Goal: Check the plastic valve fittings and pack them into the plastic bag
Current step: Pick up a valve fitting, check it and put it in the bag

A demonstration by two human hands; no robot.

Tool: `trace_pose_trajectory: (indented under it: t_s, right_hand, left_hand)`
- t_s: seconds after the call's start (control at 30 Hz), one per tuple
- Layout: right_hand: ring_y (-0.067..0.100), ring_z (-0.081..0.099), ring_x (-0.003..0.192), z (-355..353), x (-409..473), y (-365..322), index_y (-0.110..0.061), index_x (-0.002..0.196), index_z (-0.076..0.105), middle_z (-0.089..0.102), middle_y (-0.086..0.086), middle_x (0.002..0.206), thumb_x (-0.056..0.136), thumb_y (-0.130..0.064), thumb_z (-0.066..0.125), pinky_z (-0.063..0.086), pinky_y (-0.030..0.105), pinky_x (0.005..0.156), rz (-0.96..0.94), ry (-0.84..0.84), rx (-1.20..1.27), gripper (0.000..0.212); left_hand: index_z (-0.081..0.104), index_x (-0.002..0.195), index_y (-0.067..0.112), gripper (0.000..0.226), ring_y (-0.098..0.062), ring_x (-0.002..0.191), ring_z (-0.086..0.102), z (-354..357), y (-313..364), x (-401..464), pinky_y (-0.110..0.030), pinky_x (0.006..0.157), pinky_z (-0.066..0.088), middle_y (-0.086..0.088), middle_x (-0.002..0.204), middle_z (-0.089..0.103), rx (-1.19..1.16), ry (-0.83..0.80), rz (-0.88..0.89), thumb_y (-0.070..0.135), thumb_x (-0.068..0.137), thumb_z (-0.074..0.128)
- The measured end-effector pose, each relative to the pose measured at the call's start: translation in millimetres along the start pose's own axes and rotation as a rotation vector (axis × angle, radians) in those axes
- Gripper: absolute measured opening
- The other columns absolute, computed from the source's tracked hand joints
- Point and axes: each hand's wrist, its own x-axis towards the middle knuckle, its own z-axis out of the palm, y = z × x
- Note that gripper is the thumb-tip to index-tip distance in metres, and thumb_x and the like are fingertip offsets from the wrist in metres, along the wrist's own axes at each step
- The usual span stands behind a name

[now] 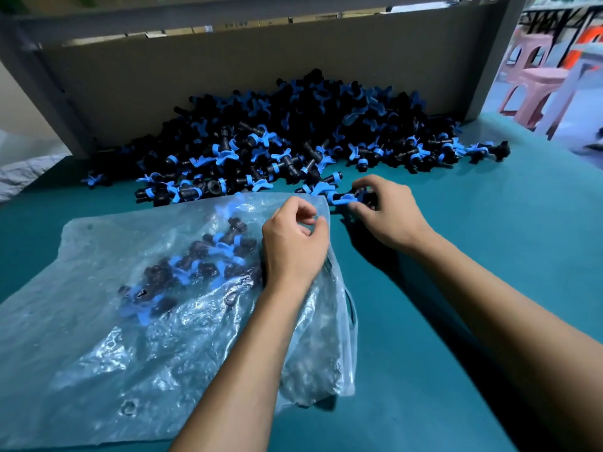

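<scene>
In the head view, a clear plastic bag [137,321] is spread flat on the teal bench [489,256], with its open mouth turned toward the far pile. The bag's upper edge is pinched between the curled fingers and thumb of the left hand [293,246], which rests on the film. Just right of the bag's mouth, a valve fitting [346,199] is gripped by the right hand [388,212], fingers curled over it against the bench. A dozen or so packed fittings [202,259] are seen through the film, left of the left hand. Beyond both hands, a large heap of loose fittings [293,135] is piled against a brown cardboard wall [228,70]. Each fitting is made of a black, ribbed, tube-like body with a bright blue butterfly-shaped handle. The bag is thin, wrinkled and glossy, with glare on its creases. The bench surface is smooth and matt. Pink plastic stools [535,89] are visible at the far right.
</scene>
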Motion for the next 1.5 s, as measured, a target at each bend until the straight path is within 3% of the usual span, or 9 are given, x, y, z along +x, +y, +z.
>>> trace_pose_trajectory:
  t_s: [0.07,0.13,0.23,0.37,0.57,0.87,1.13,1.33,1.5]
  right_hand:
    - [0.015,0.062,0.070,-4,-17,-3,-0.021,0.098,0.070,0.071,-0.005,0.082,0.094,-0.034,0.067,0.044,0.029,0.070,0.197,0.088,0.403,0.014]
    - [0.018,0.053,0.062,-6,-30,-9,-0.019,0.078,0.065,0.066,0.000,0.070,0.097,-0.035,0.062,0.040,0.031,0.066,0.347,0.071,0.841,0.026]
    - [0.020,0.059,0.062,-8,-41,-13,-0.014,0.078,0.062,0.063,0.007,0.069,0.101,-0.029,0.059,0.052,0.032,0.066,0.384,-0.024,1.114,0.028]
    - [0.015,0.063,0.058,-10,-45,-12,-0.013,0.085,0.064,0.066,0.005,0.074,0.096,-0.025,0.068,0.052,0.024,0.055,0.325,-0.057,1.077,0.017]
    - [0.018,0.068,0.073,-14,-47,-4,-0.009,0.097,0.073,0.073,0.004,0.091,0.086,0.001,0.073,0.057,0.026,0.073,0.214,-0.135,1.111,0.015]
    - [0.016,0.061,0.062,-10,-48,-5,-0.007,0.097,0.074,0.071,0.013,0.084,0.084,0.002,0.077,0.054,0.026,0.060,0.161,-0.111,1.041,0.016]
    - [0.013,0.055,0.059,-7,-42,-3,-0.007,0.090,0.073,0.065,0.002,0.069,0.088,-0.002,0.074,0.049,0.025,0.060,0.359,0.212,1.184,0.005]
    - [0.013,0.063,0.063,-1,-44,-8,-0.006,0.101,0.067,0.067,0.003,0.080,0.088,-0.014,0.078,0.052,0.028,0.056,0.262,0.174,0.922,0.019]
    - [0.021,0.069,0.073,0,-49,-15,-0.017,0.094,0.069,0.073,-0.004,0.089,0.077,-0.019,0.087,0.060,0.040,0.069,0.041,0.031,0.562,0.026]
  left_hand:
    - [0.067,0.102,0.021,0.019,-0.009,0.066,0.065,1,3,1,-0.033,0.074,0.058,0.005,0.095,0.069,-0.099,-0.007,-0.017,0.015,0.085,0.074]
    - [0.066,0.116,0.026,0.035,-0.004,0.073,0.067,2,5,2,-0.027,0.077,0.058,0.002,0.108,0.068,-0.224,-0.065,-0.052,0.013,0.086,0.077]
    - [0.072,0.113,0.026,0.035,-0.005,0.082,0.070,4,7,2,-0.021,0.080,0.056,-0.005,0.110,0.072,-0.408,-0.173,-0.074,0.005,0.085,0.079]
    - [0.077,0.093,0.021,0.020,-0.013,0.089,0.073,6,3,-3,-0.030,0.086,0.058,0.000,0.095,0.079,-0.474,-0.152,-0.118,0.003,0.084,0.081]
    - [0.073,0.095,0.011,0.023,-0.021,0.088,0.076,5,1,-4,-0.030,0.080,0.060,-0.012,0.092,0.079,-0.649,-0.124,-0.301,-0.004,0.079,0.082]
    - [0.072,0.103,0.003,0.020,-0.018,0.082,0.074,3,0,-3,-0.026,0.078,0.061,-0.009,0.091,0.078,-0.710,-0.201,-0.314,-0.006,0.086,0.075]
    - [0.076,0.090,0.013,0.015,-0.010,0.070,0.069,4,-2,0,-0.021,0.075,0.059,0.003,0.076,0.075,-0.691,-0.160,-0.325,-0.002,0.089,0.074]
    - [0.077,0.088,0.014,0.009,-0.014,0.071,0.071,3,-1,0,-0.024,0.077,0.061,-0.004,0.076,0.077,-0.712,-0.072,-0.365,0.005,0.086,0.079]
    - [0.075,0.085,0.011,0.007,-0.013,0.062,0.069,6,-1,-1,-0.022,0.065,0.059,-0.008,0.072,0.074,-0.711,-0.065,-0.354,0.012,0.084,0.083]
